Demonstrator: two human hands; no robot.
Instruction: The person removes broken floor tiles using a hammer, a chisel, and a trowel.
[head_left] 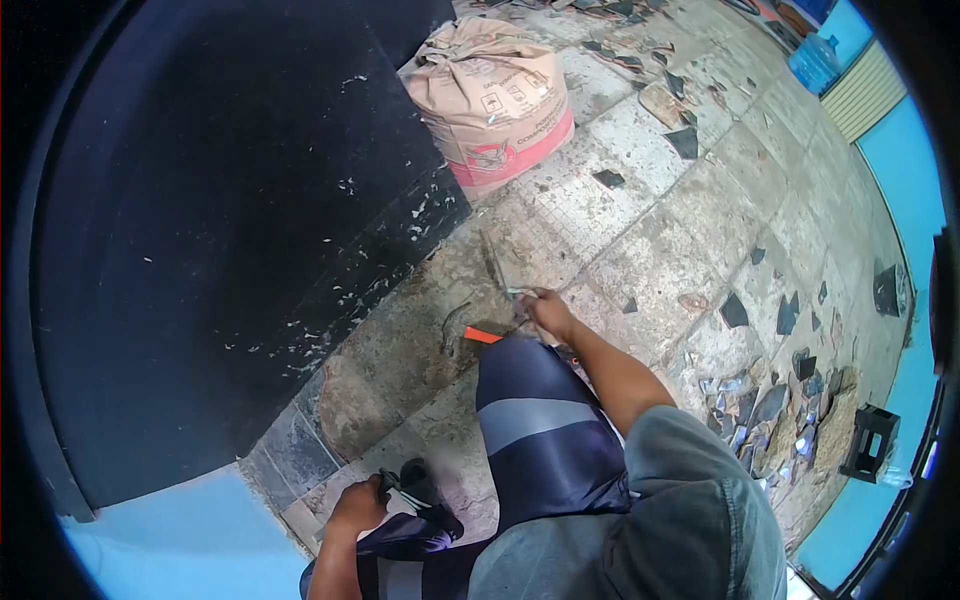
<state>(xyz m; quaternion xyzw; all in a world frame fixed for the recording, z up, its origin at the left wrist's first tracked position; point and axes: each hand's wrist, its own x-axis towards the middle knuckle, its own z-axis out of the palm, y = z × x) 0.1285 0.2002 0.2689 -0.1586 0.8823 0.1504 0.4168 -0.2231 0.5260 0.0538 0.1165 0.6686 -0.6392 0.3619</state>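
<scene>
My right hand (549,316) is closed low over the worn floor, just beyond my knee. A pale end (520,291) shows at its fingertips; I cannot tell what the held thing is. Close to it, a thin dark strip (493,258) runs along the floor toward the sack. An orange handle-like piece (482,335) sticks out beside my knee, its other end hidden. A curved, dark mark or strip (452,325) shows on the floor left of it. At the lower left, my left hand (358,505) is closed on something dark, next to my black shoe (418,482).
A brown and pink paper sack (490,105) stands against the scuffed black panel (230,220). Broken dark tile pieces (734,311) lie across the floor at right, with a rubble heap (775,405) and a black crate (872,443). A blue water jug (815,62) stands by the far wall.
</scene>
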